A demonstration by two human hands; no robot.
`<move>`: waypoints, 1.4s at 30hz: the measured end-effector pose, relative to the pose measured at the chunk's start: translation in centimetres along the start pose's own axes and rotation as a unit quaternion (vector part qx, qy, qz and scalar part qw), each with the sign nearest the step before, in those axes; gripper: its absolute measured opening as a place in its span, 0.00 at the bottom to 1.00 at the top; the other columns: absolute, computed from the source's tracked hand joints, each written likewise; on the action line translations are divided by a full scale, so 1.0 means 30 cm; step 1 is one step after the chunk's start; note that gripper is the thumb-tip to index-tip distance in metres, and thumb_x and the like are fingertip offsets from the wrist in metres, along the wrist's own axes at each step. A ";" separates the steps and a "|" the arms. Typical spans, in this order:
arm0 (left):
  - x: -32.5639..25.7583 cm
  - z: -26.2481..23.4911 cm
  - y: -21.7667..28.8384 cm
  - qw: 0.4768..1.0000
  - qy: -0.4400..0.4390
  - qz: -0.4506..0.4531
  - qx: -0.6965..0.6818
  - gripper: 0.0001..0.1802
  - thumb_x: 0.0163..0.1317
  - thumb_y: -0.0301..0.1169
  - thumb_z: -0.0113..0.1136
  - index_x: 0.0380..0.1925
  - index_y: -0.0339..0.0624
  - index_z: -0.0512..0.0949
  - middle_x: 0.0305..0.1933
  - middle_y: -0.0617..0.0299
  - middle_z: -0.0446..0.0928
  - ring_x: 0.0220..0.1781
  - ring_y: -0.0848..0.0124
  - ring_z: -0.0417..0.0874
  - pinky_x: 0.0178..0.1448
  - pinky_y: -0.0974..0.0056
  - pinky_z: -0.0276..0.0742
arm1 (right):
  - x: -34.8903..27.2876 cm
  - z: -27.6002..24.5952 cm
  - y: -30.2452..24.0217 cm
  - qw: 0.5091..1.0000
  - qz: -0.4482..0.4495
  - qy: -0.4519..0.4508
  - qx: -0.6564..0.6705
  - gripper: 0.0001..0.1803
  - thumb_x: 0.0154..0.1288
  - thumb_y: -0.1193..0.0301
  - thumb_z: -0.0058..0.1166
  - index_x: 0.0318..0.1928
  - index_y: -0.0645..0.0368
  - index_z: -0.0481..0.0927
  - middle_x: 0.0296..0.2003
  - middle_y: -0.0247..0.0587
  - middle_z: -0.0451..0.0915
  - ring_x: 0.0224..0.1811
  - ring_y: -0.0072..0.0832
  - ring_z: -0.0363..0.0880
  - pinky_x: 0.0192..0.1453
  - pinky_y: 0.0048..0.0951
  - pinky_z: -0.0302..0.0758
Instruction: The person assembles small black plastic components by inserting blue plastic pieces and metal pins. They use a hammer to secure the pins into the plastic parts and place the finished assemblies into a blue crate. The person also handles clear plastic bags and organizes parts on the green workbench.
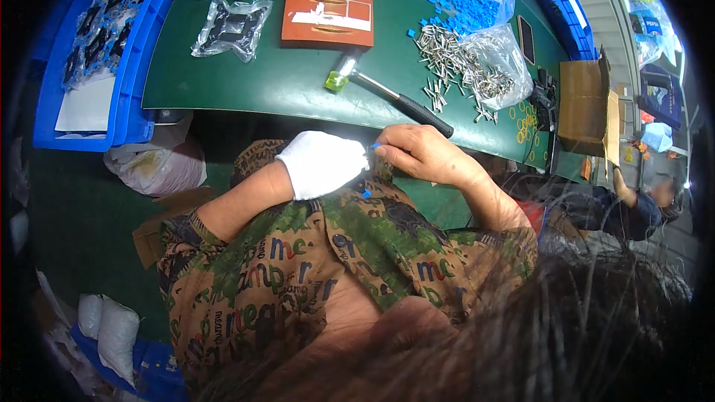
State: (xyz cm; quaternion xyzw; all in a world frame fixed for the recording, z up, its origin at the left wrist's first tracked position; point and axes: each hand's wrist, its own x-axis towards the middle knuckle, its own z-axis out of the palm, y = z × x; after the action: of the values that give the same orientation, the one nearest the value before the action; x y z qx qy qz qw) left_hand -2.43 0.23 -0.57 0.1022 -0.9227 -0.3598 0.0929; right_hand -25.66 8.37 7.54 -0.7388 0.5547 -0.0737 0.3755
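My left hand (325, 165), in a white glove, is curled over my lap just in front of the table edge. Its fingers are closed and what they hold, if anything, is hidden. Bare, my right hand (426, 155) meets it fingertip to fingertip, with thumb and forefinger pinching a small blue cap (375, 147). A second blue piece (366, 194) shows just below the glove, against my patterned clothing. On the green table beyond lie a hammer (387, 93) with a black grip and yellow-green face, and a reddish-brown block (328, 36) with white strips.
Loose blue caps (465, 11) and metal pins (454, 59) spill from plastic bags at the far right. A bagged black bracket (232, 28) lies left of the block. Blue crates flank the table (246, 89); a phone (526, 39) and cardboard box (585, 108) are right. Another person (633, 208) sits far right.
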 end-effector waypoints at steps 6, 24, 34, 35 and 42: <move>0.001 -0.031 0.028 0.997 -0.005 -0.041 -0.062 0.14 0.74 0.41 0.55 0.45 0.46 0.84 0.34 0.51 0.85 0.37 0.51 0.87 0.42 0.50 0.82 | -0.003 0.010 0.007 1.000 -0.012 0.016 0.008 0.13 0.76 0.66 0.55 0.44 0.66 0.82 0.38 0.51 0.82 0.45 0.50 0.83 0.52 0.45 0.79; -0.008 0.019 0.011 0.998 0.056 0.032 0.011 0.11 0.71 0.38 0.60 0.33 0.44 0.81 0.25 0.55 0.80 0.28 0.53 0.84 0.33 0.52 0.78 | -0.008 0.021 -0.025 0.999 -0.010 -0.001 0.043 0.12 0.77 0.67 0.54 0.44 0.66 0.81 0.37 0.52 0.82 0.42 0.51 0.82 0.48 0.45 0.78; -0.017 0.020 0.006 0.993 0.092 0.060 0.049 0.09 0.67 0.37 0.64 0.32 0.45 0.80 0.25 0.58 0.79 0.27 0.56 0.84 0.32 0.53 0.78 | -0.001 0.011 -0.023 0.998 -0.018 0.012 0.058 0.16 0.77 0.62 0.53 0.43 0.65 0.81 0.38 0.55 0.83 0.44 0.56 0.82 0.49 0.50 0.77; -0.017 0.020 0.002 0.992 0.101 0.066 0.041 0.09 0.67 0.37 0.64 0.31 0.45 0.80 0.25 0.58 0.79 0.27 0.56 0.84 0.32 0.53 0.78 | 0.001 0.006 -0.027 0.998 -0.019 0.009 0.056 0.16 0.77 0.62 0.53 0.43 0.65 0.81 0.38 0.55 0.83 0.44 0.56 0.82 0.49 0.50 0.77; -0.018 0.004 0.020 0.994 0.081 0.050 0.048 0.09 0.68 0.36 0.63 0.32 0.44 0.81 0.25 0.57 0.79 0.28 0.56 0.84 0.33 0.53 0.78 | 0.010 -0.008 -0.044 0.998 -0.009 -0.024 0.064 0.17 0.78 0.61 0.52 0.43 0.65 0.81 0.38 0.55 0.83 0.44 0.57 0.82 0.50 0.51 0.77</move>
State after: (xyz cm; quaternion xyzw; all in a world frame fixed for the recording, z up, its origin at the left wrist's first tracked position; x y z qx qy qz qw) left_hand -2.02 0.86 -0.30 0.0892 -0.9323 -0.3005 0.1805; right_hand -24.67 8.12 8.46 -0.7197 0.5332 -0.0946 0.4345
